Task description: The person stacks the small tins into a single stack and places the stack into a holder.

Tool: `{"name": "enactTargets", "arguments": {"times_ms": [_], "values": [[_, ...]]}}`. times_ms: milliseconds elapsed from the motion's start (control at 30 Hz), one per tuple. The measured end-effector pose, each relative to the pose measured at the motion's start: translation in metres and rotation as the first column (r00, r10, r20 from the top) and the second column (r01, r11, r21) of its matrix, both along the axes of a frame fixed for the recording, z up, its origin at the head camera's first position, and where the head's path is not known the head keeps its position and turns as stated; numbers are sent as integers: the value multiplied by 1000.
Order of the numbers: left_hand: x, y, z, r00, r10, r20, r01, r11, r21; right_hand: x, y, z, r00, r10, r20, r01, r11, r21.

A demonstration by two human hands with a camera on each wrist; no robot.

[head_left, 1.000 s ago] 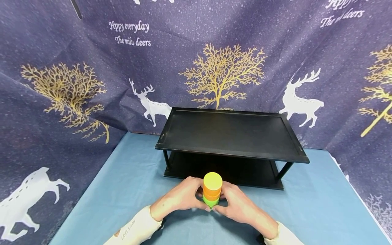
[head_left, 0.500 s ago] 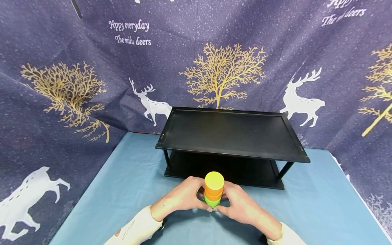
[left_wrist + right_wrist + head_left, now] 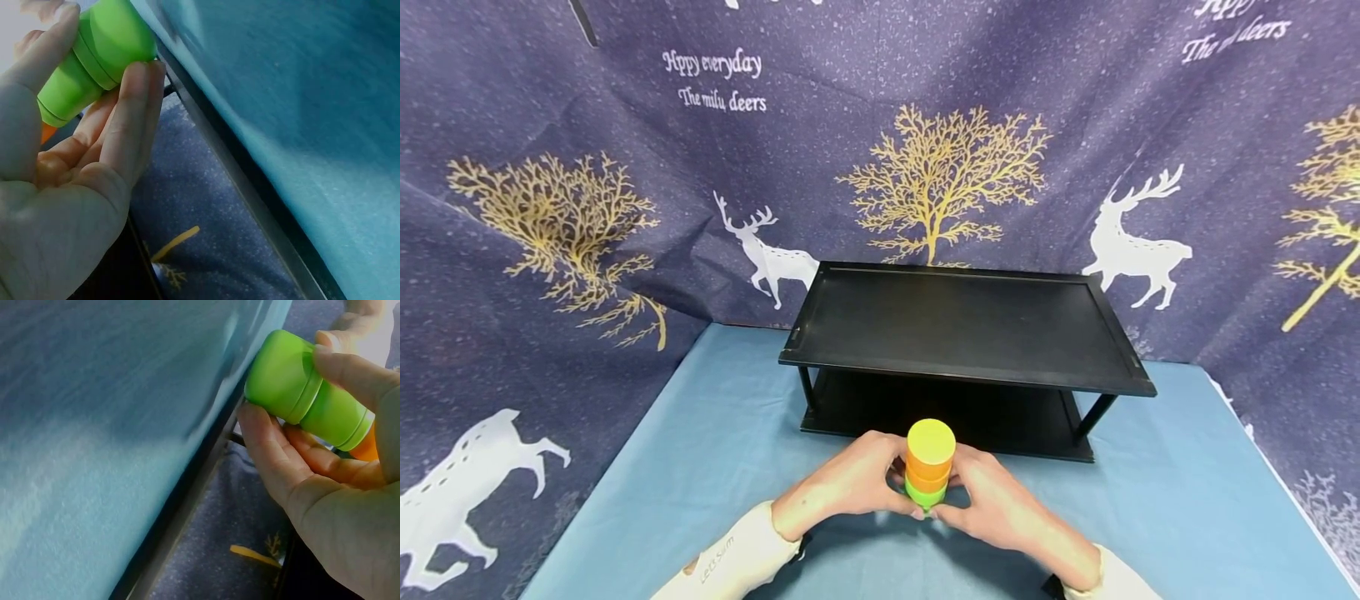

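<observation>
A short upright stack of coloured cups (image 3: 930, 446) stands over the blue cloth, yellow on top, orange in the middle and green at the bottom. My left hand (image 3: 868, 477) curves round its left side and my right hand (image 3: 988, 493) round its right, thumbs meeting at the near side of the base. In the left wrist view, thumb and fingers hold the green cups (image 3: 115, 40). The right wrist view shows the same grip on the green part (image 3: 281, 378), with a bit of the orange cup (image 3: 367, 447) beyond. The far fingers are partly hidden behind the stack.
A black two-tier shelf (image 3: 970, 325) stands just beyond the hands, its lower board (image 3: 1000, 425) close behind the stack. Blue cloth (image 3: 700, 450) covers the table. A dark patterned curtain (image 3: 820, 150) hangs at the back and sides.
The stack has shifted slightly to the right, and my right hand has moved the same way. Both hands keep their hold on it.
</observation>
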State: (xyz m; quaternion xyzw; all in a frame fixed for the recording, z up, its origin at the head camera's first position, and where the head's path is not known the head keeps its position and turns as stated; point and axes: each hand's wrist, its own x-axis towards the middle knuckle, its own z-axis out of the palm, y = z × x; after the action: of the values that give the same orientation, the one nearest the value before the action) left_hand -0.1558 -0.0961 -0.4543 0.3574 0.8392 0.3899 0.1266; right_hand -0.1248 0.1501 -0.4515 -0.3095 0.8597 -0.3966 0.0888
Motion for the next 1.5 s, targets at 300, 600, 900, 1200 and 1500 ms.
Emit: {"name": "enactTargets", "arguments": {"times_ms": [300, 600, 900, 1200, 1500], "values": [[1, 2, 8, 1000, -24, -6, 24, 1000, 16, 2, 4, 11, 1000, -1, 14, 1, 1000, 20], [1, 5, 22, 999, -48, -13, 49, 999, 18, 4, 8, 24, 1000, 14, -5, -13, 1000, 8], [3, 9, 37, 998, -57, -38, 57, 998, -15, 7, 12, 38, 1000, 4, 12, -5, 999, 38], [3, 10, 54, 998, -52, -33, 52, 998, -29, 7, 14, 54, 1000, -1, -23, 2, 999, 52], [4, 12, 72, 998, -55, -18, 55, 998, -21, 8, 15, 71, 1000, -4, -31, 5, 998, 57]]}}
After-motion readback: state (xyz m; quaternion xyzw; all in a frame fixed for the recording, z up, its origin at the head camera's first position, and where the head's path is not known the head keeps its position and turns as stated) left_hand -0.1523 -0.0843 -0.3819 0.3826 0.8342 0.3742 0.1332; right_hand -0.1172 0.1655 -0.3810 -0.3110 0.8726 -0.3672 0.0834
